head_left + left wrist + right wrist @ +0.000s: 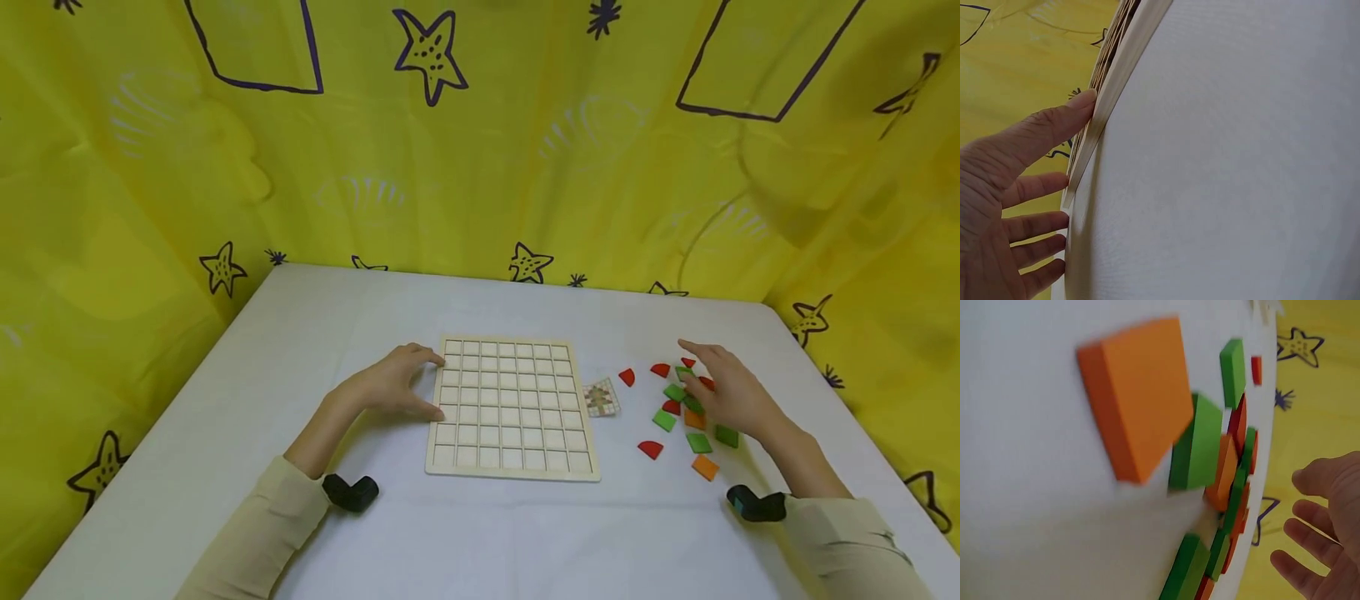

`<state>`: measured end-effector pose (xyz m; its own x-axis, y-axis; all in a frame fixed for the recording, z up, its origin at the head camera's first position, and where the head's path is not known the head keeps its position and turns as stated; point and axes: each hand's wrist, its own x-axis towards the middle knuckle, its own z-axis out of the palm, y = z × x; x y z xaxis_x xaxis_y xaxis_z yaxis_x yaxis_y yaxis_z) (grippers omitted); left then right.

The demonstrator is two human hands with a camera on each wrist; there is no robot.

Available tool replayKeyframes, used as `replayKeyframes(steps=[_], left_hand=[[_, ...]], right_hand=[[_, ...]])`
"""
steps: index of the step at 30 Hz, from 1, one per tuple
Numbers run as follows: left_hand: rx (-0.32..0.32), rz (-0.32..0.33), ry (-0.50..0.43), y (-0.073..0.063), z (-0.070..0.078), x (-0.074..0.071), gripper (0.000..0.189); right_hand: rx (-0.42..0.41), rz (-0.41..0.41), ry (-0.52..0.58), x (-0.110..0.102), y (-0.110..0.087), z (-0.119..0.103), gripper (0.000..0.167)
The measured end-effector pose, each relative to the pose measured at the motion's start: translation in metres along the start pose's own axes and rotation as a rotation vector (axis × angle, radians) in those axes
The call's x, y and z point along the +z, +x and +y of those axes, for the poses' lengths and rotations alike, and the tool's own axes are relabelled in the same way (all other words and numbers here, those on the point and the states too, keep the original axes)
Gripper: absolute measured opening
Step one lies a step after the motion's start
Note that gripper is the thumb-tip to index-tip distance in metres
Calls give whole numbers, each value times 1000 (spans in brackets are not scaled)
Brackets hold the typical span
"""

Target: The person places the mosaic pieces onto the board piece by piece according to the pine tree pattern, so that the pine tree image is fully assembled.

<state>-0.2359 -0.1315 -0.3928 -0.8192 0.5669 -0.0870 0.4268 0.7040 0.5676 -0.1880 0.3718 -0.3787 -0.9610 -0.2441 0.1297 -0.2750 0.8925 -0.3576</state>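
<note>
A pale wooden grid board (512, 477) lies flat on the white table. My left hand (397, 382) touches its left edge with thumb and fingertips, the fingers spread along the rim. In the left wrist view the thumb (1054, 128) presses at the board's side (1110, 94). My right hand (731, 392) hovers over the scattered pieces with its fingers loosely extended and nothing held. Under and around it lie green squares (663, 420), orange squares (705, 467) and red quarter-round pieces (651, 450). A large orange square (1141, 394) is closest in the right wrist view.
A small printed pattern card (602, 398) lies against the board's right edge. A white cloth covers the table (480, 542). A yellow curtain (480, 167) with starfish drawings hangs along the back and sides. Each wrist wears a black device (351, 493).
</note>
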Motion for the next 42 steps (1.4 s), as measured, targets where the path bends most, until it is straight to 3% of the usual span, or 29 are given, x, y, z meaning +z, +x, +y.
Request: replayKeyframes(steps=[6,13,20,34,42], left_hand=[[-4,-5,-8,0,-2,1,80],[-20,-8,-24,-2,-2,0,81],[-24,-6,-17,-2,-1,0,81],[-32,-1,-29,-3,-1,1,81],[-34,-4,-24,-3,-1,1,80]], right_hand=[[21,-81,-24,-4,11,17,53],[12,-137,-40,-8,22,23,50],[85,-199,-4,-9,27,30,43],[79,-209,-46,-8,36,31,26],[71,-255,-91,-5,39,30,22]])
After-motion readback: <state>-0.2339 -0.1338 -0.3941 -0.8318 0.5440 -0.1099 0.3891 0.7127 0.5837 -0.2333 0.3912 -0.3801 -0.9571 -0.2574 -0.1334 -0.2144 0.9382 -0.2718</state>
